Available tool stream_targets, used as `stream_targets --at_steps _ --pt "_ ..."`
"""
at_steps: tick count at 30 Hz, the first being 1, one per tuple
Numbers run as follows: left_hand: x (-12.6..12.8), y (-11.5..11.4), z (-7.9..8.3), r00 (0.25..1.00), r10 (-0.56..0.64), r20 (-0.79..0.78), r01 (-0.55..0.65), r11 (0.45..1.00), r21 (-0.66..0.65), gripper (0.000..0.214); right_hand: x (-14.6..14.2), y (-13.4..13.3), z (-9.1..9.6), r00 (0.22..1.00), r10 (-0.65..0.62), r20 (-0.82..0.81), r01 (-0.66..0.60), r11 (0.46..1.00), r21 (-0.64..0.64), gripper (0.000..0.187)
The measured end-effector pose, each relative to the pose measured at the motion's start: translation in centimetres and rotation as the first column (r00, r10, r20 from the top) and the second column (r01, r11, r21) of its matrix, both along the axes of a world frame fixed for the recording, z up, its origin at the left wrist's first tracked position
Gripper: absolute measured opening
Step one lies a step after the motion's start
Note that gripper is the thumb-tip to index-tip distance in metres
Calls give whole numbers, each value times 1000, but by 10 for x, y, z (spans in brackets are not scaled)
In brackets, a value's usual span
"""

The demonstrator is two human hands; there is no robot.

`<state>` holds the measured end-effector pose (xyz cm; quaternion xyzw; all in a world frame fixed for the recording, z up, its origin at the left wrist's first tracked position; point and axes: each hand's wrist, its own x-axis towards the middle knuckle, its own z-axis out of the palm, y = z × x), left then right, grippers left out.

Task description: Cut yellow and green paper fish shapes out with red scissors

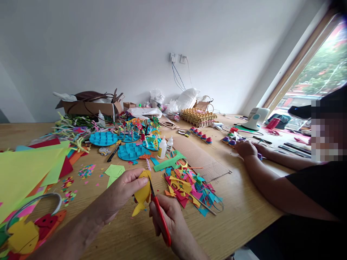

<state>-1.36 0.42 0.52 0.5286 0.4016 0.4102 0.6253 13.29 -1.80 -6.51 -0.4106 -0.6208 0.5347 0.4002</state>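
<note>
My left hand (pixel 127 189) pinches a yellow paper fish cutout (pixel 141 196) by its upper end, above the table's front part. In my right hand (pixel 169 220) is a pair of scissors (pixel 162 220) with red handles, the fingers closed round them. The dark blades point up and lie along the right edge of the fish. Just right of the hands spreads a pile of coloured paper scraps (pixel 187 184). Behind the fish lies a light green paper piece (pixel 115 173) with drawn lines.
Two glue bottles (pixel 162 148) stand behind the scraps beside a cardboard sheet (pixel 203 159). Blue scalloped discs (pixel 131 151) and a black marker (pixel 114 153) lie further left. Large coloured sheets (pixel 29 166) cover the left side. At right, a co-worker's hands (pixel 246 148) handle painted egg-carton pieces.
</note>
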Motion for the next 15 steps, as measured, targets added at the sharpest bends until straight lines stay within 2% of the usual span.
stream_targets --at_steps 7,15 --pt "1 -1 2 999 -23 24 24 999 -34 20 -1 0 5 1000 0 -7 0 1000 18 42" --pt "-1 -1 2 998 -58 31 60 995 -79 18 2 -1 1 1000 27 -7 -27 999 36 43"
